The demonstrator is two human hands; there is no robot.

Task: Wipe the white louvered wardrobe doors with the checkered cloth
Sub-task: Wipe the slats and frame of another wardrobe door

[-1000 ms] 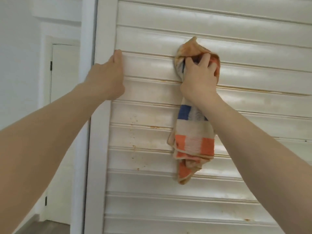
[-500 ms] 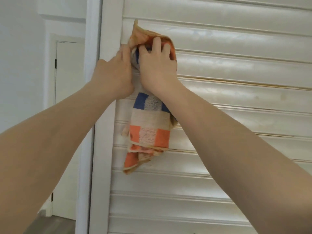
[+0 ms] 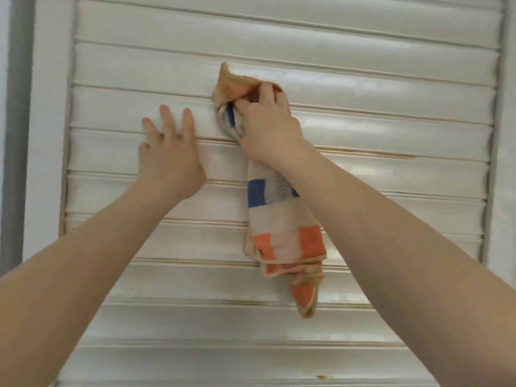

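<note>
Key relation: the cloth (image 3: 282,227) hangs straight down from our right hand (image 3: 268,129). The bunched top sits under the fingers at upper centre of the frame, and the tail drops toward lower centre.
Long axis: the cloth runs near vertical, while the slats (image 3: 391,90) run side to side, so we judge that any stroke along a slat goes crosswise to the cloth.
Nearer hand: the right one is on the cloth. Our left hand (image 3: 170,160) lies just to its left in the frame, close by but apart from the cloth.
Right grip: the fingers curl round the wadded top and press it to the door (image 3: 53,107).
Left grip: the fingers are straight and spread, flat on a slat, with nothing held.
Cloth, place: it lies against the door at mid-frame. The wad is on an upper-middle slat, and the tail crosses several slats below it.
Cloth, look: orange, blue and pale checks in a towel-like weave, folded in layers. A brownish corner peaks above the fingers — soiled, we judge.
Door, look: glossy white, with rusty stains (image 3: 363,155) along slat edges to the right of our wrist.
Next move: we judge there is more free run toward the right of the frame — the left hand blocks the other way.
</note>
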